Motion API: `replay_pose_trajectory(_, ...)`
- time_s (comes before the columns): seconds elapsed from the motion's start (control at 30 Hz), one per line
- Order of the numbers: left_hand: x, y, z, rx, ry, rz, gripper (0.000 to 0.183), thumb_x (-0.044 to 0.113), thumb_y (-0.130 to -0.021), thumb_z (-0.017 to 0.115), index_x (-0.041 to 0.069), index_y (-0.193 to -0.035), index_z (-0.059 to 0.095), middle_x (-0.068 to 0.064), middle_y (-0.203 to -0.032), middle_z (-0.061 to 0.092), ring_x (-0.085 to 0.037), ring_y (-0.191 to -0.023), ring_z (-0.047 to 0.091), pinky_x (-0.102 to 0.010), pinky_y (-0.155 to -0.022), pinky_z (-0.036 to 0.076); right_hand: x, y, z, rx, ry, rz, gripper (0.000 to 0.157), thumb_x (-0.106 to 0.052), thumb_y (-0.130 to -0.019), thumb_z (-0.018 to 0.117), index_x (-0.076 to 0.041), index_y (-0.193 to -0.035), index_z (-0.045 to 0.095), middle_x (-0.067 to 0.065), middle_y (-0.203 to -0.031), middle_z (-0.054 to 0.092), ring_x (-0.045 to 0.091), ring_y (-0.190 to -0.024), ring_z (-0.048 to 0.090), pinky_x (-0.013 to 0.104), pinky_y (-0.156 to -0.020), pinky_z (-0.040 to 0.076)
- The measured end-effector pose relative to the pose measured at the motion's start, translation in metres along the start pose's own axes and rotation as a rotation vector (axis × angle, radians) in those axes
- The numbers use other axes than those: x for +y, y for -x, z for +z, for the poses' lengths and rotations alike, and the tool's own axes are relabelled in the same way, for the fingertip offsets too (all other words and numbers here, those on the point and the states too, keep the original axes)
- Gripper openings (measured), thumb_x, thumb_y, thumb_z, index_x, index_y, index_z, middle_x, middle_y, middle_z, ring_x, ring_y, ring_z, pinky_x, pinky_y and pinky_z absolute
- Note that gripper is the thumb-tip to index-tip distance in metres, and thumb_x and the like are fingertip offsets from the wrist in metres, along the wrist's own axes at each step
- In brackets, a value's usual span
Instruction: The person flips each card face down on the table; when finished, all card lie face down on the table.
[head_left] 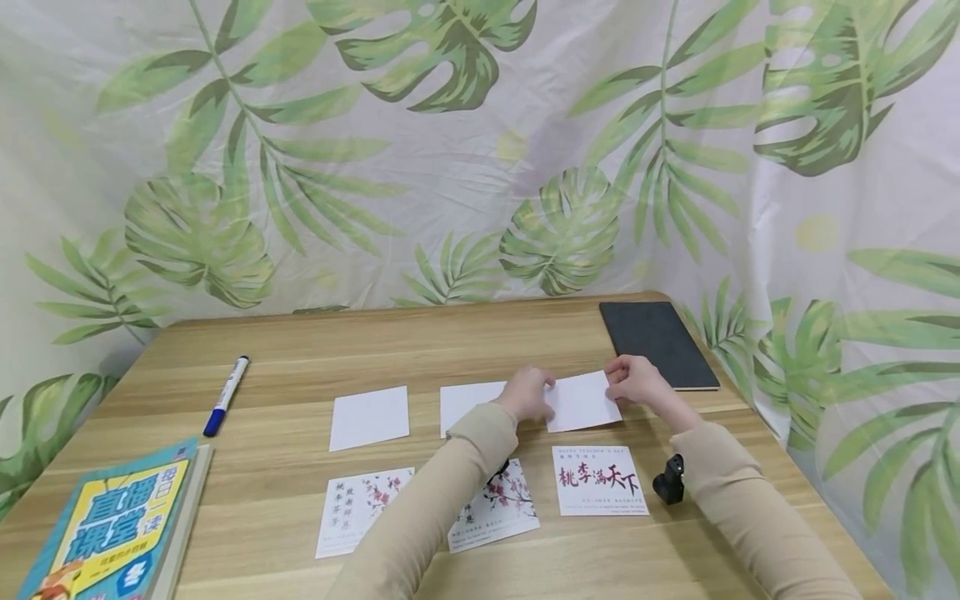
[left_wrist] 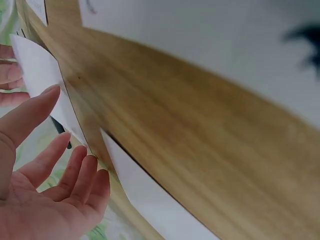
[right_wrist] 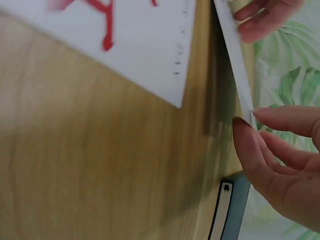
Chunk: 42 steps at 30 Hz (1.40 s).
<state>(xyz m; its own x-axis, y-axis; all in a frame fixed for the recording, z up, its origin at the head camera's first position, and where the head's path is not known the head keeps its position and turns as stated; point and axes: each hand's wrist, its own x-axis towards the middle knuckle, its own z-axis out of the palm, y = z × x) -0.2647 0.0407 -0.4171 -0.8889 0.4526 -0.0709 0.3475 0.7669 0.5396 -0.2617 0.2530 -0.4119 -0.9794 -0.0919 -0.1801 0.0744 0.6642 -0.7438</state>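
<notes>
- Wood-grain table (head_left: pixel 300 350)
- Marker (head_left: pixel 227 396) at ten o'clock
- Thick book (head_left: pixel 112 529) at eight
- Dark notebook (head_left: pixel 658 342) at two
- Blank cards (head_left: pixel 369 418) at ten, nearer the middle, and twelve
- Printed cards (head_left: pixel 600 482) at seven, six and four

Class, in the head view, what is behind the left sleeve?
Around the left sleeve show parts of the middle white card, left blossom card and middle blossom card. What the sleeve covers of them cannot be seen.
</notes>
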Motion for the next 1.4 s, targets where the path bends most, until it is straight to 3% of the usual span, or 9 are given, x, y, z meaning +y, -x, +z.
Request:
replay_pose_trajectory(0.17,0.002,0.002,0.001,0.002,-0.047,-0.027,0.051,0.011,-0.07,0.079,0.002,-0.117,0.063,-0.016,-0.123,0.058,-0.032,-0.114,0.054,-0.041,-0.099,0.045,0.002,-0.001,0.005,-0.015,0.274,-0.072,0.027,-0.005,-0.074,0.073,0.005,-0.098,0.064,0.012,-0.088,0.064,0.019,-0.077,0.055,0.029,-0.067,0.048)
replay_pose_trajectory(0.4,0.003,0.004,0.005,0.001,-0.077,-0.03,0.048,0.016,-0.074,0.077,0.005,-0.118,0.064,-0.015,-0.124,0.055,-0.031,-0.116,0.051,-0.048,-0.099,0.043,0.004,0.001,0.007,-0.043,0.384,-0.12,0.03,-0.009,-0.074,0.075,0.004,-0.1,0.065,0.014,-0.092,0.064,0.024,-0.084,0.056,0.038,-0.077,0.05)
replay_pose_trajectory(0.63,0.005,0.02,-0.011,-0.009,-0.008,0.058,0.046,0.016,-0.081,0.071,-0.001,-0.122,0.059,-0.018,-0.124,0.058,-0.03,-0.11,0.058,-0.041,-0.097,0.047,0.002,0.024,-0.002,-0.02,0.408,-0.255,0.041,-0.012,-0.076,0.075,0.007,-0.11,0.061,0.021,-0.099,0.063,0.031,-0.089,0.059,0.042,-0.077,0.051)
replay_pose_trajectory(0.87,0.011,0.049,-0.029,-0.071,-0.002,0.092,0.048,0.019,-0.081,0.071,-0.001,-0.123,0.058,-0.016,-0.119,0.063,-0.03,-0.112,0.059,-0.039,-0.098,0.047,-0.001,0.057,-0.013,-0.098,0.349,-0.307,0.04,-0.012,-0.076,0.075,0.007,-0.108,0.061,0.021,-0.099,0.063,0.032,-0.089,0.06,0.043,-0.079,0.052)
replay_pose_trajectory(1.0,0.012,0.068,-0.027,-0.098,-0.004,0.091,0.047,0.019,-0.081,0.071,-0.003,-0.121,0.059,-0.017,-0.116,0.063,-0.03,-0.11,0.06,-0.04,-0.096,0.048,0.002,0.074,-0.013,-0.148,0.307,-0.341,0.039,-0.01,-0.076,0.074,0.009,-0.107,0.06,0.022,-0.099,0.063,0.032,-0.088,0.061,0.042,-0.078,0.053)
replay_pose_trajectory(1.17,0.017,0.089,-0.018,-0.058,0.019,0.064,0.046,0.016,-0.079,0.072,-0.005,-0.118,0.059,-0.019,-0.117,0.063,-0.031,-0.109,0.06,-0.04,-0.094,0.049,0.01,0.093,-0.009,-0.127,0.302,-0.334,0.038,-0.009,-0.072,0.076,0.008,-0.103,0.061,0.017,-0.093,0.065,0.025,-0.082,0.062,0.035,-0.072,0.054)
replay_pose_trajectory(1.27,0.025,0.097,-0.012,-0.048,0.025,0.031,0.044,0.016,-0.077,0.074,-0.006,-0.113,0.06,-0.017,-0.107,0.064,-0.026,-0.093,0.062,-0.037,-0.086,0.052,0.013,0.1,-0.004,-0.109,0.297,-0.293,0.039,-0.01,-0.07,0.078,0.007,-0.101,0.062,0.014,-0.09,0.064,0.02,-0.079,0.06,0.03,-0.068,0.052)
replay_pose_trajectory(1.4,0.036,0.099,0.0,-0.032,-0.055,0.001,0.036,0.021,-0.075,0.077,-0.003,-0.098,0.062,-0.011,-0.092,0.06,-0.017,-0.075,0.053,-0.03,-0.071,0.051,0.015,0.103,0.005,-0.089,0.276,-0.229,0.04,-0.01,-0.069,0.079,0.005,-0.101,0.061,0.012,-0.09,0.063,0.019,-0.079,0.059,0.03,-0.068,0.05)
